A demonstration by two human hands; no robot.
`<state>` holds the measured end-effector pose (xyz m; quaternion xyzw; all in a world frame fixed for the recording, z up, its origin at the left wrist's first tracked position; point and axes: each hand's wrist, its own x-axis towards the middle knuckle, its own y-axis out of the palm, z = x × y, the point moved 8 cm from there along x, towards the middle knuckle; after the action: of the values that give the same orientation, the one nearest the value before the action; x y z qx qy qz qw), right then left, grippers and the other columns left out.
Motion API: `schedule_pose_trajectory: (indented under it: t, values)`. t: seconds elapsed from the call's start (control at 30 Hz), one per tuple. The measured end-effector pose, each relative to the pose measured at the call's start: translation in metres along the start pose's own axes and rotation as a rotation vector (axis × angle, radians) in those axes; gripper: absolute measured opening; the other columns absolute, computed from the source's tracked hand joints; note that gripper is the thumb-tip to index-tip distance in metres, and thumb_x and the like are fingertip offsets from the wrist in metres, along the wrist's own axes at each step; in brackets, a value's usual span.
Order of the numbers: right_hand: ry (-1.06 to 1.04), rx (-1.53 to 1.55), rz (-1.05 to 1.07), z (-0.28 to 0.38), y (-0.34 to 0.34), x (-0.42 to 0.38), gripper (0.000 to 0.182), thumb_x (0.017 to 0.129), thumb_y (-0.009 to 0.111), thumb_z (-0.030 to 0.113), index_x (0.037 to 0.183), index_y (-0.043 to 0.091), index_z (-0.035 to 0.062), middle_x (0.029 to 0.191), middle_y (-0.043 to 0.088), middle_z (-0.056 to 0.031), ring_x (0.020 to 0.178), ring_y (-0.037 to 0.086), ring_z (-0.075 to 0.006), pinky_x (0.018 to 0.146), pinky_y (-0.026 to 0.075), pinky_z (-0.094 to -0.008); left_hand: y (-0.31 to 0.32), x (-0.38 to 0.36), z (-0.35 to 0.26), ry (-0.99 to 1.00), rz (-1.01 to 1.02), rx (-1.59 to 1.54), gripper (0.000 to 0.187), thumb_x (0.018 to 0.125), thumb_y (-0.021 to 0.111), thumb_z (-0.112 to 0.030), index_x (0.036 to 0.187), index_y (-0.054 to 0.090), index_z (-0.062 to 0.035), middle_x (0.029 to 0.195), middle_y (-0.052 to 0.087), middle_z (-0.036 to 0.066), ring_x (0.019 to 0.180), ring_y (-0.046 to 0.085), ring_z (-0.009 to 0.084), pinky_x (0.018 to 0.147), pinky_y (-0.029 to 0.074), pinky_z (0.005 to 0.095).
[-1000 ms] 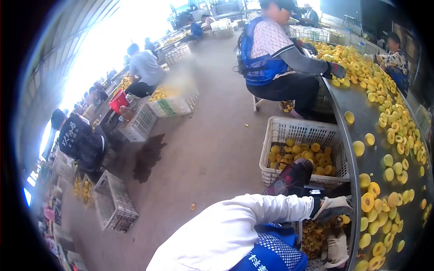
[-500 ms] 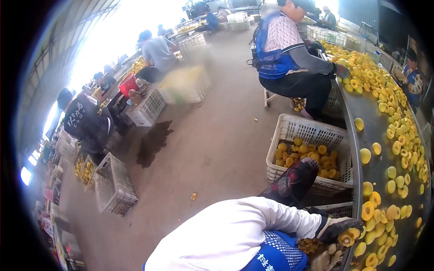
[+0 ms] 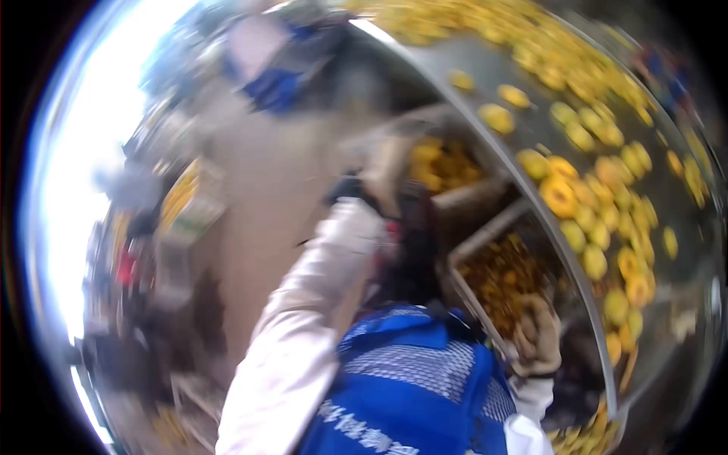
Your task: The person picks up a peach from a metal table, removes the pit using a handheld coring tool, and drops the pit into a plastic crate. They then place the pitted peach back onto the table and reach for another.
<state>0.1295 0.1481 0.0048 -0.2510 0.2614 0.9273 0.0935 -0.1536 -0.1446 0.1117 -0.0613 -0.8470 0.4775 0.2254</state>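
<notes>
My left hand [image 3: 388, 163], in a pale glove with a dark cuff, is stretched out beside a crate of yellow fruit halves [image 3: 440, 163]. Motion smears its fingers, and whether it holds anything cannot be made out. Lower down, my right hand [image 3: 537, 334], also gloved, has its fingers curled at the edge of a smaller container [image 3: 468, 297] of brownish-yellow pieces. Anything inside those fingers is hidden. A metal-edged table [image 3: 542, 203] carries many yellow fruits, whole and halved [image 3: 560, 196], to the right of both hands.
Another person in a blue vest [image 3: 274, 87] sits blurred at the top. Further crates [image 3: 173, 265] and a yellow-filled one [image 3: 182, 199] stand on the left. Someone is dimly visible beyond the table [image 3: 667, 76]. My knee is between the hands.
The view has swung and blurred. My left hand has left the table edge and the cut fruit there and reached out toward the large crate. My right hand now shows more fully over the smaller container.
</notes>
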Motion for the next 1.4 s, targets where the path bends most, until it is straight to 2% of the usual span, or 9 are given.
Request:
schedule_pose_trajectory:
  t: [0.07, 0.2, 0.47, 0.63, 0.73, 0.87, 1.03, 1.13, 1.4]
  values:
    - [-0.086, 0.045, 0.075, -0.001, -0.001, -0.002, 0.031, 0.101, 0.056, 0.029, 0.108, 0.059, -0.0011, 0.056, 0.037, 0.0064, 0.036, 0.027, -0.0043, 0.033, 0.021, -0.0238, -0.071, -0.021, -0.028, 0.358, -0.282, 0.183, 0.030, 0.089, 0.065, -0.009, 0.118, 0.069, -0.0029, 0.111, 0.071, 0.011, 0.100, 0.068, 0.0252, 0.094, 0.053, 0.0350]
    - [-0.061, 0.086, -0.014, 0.013, 0.005, -0.025, 0.029, 0.100, 0.057, 0.027, 0.106, 0.057, -0.0006, 0.056, 0.038, 0.0044, 0.037, 0.030, -0.0062, 0.033, 0.022, -0.0248, -0.006, 0.046, 0.158, -0.285, -0.051, -0.607, 0.029, 0.091, 0.068, -0.012, 0.117, 0.068, 0.0011, 0.109, 0.069, 0.013, 0.094, 0.067, 0.0201, 0.086, 0.053, 0.0287]
    - [-0.019, 0.031, -0.140, 0.010, -0.009, -0.033, 0.020, 0.097, 0.061, 0.023, 0.091, 0.054, 0.0054, 0.056, 0.046, 0.0000, 0.038, 0.038, -0.0102, 0.036, 0.029, -0.0263, 0.153, 0.120, -0.138, 0.348, 0.259, -0.020, 0.047, 0.088, 0.072, -0.034, 0.126, 0.065, -0.0081, 0.117, 0.068, 0.019, 0.103, 0.066, 0.0320, 0.094, 0.051, 0.0362]
    - [-0.040, -0.031, -0.149, 0.008, -0.032, -0.036, 0.021, 0.095, 0.062, 0.025, 0.089, 0.052, 0.0076, 0.058, 0.050, -0.0002, 0.043, 0.044, -0.0102, 0.040, 0.032, -0.0260, 0.350, 0.200, -0.020, -0.370, 0.722, -0.611, 0.039, 0.087, 0.067, -0.025, 0.122, 0.062, -0.0093, 0.104, 0.071, 0.018, 0.103, 0.067, 0.0374, 0.088, 0.053, 0.0446]
    - [-0.040, 0.006, -0.174, 0.003, -0.036, -0.038, 0.021, 0.095, 0.062, 0.026, 0.092, 0.053, 0.0073, 0.059, 0.050, 0.0003, 0.044, 0.043, -0.0098, 0.040, 0.032, -0.0258, 0.291, 0.141, -0.152, 0.629, 0.591, 0.574, 0.037, 0.085, 0.066, -0.030, 0.114, 0.064, -0.0070, 0.102, 0.071, 0.022, 0.100, 0.067, 0.0411, 0.085, 0.054, 0.0466]
    - [0.009, -0.055, -0.171, 0.014, -0.030, -0.042, 0.022, 0.096, 0.063, 0.027, 0.097, 0.055, 0.0062, 0.062, 0.051, 0.0003, 0.044, 0.044, -0.0095, 0.040, 0.032, -0.0260, 0.223, 0.106, -0.207, 0.420, 0.513, 0.355, 0.039, 0.086, 0.067, -0.030, 0.114, 0.065, -0.0030, 0.103, 0.072, 0.018, 0.101, 0.069, 0.0350, 0.085, 0.055, 0.0433]
    - [-0.128, -0.139, -0.192, 0.035, -0.030, -0.048, 0.024, 0.096, 0.063, 0.030, 0.089, 0.051, 0.0094, 0.054, 0.046, 0.0029, 0.038, 0.039, -0.0096, 0.038, 0.032, -0.0254, 0.173, 0.055, -0.230, -0.144, 0.895, -1.525, 0.043, 0.098, 0.057, -0.026, 0.133, 0.050, -0.0030, 0.125, 0.064, 0.015, 0.103, 0.069, 0.0270, 0.080, 0.060, 0.0362]
    - [-0.119, -0.075, -0.210, 0.057, -0.015, -0.058, 0.021, 0.096, 0.062, 0.025, 0.096, 0.055, 0.0053, 0.056, 0.050, 0.0024, 0.039, 0.041, -0.0072, 0.039, 0.033, -0.0230, 0.078, -0.001, -0.279, 0.808, 0.158, -0.622, 0.048, 0.090, 0.069, -0.006, 0.132, 0.048, 0.0002, 0.123, 0.065, 0.014, 0.111, 0.066, 0.0267, 0.090, 0.058, 0.0369]
    - [-0.346, -0.284, -0.232, 0.080, 0.004, -0.042, 0.035, 0.091, 0.071, 0.025, 0.112, 0.055, 0.0024, 0.084, 0.057, 0.0004, 0.059, 0.049, -0.0062, 0.052, 0.041, -0.0223, 0.095, -0.059, -0.265, 0.411, 0.342, -1.146, 0.054, 0.082, 0.077, 0.003, 0.126, 0.047, 0.0029, 0.123, 0.063, 0.014, 0.109, 0.065, 0.0221, 0.095, 0.051, 0.0322]
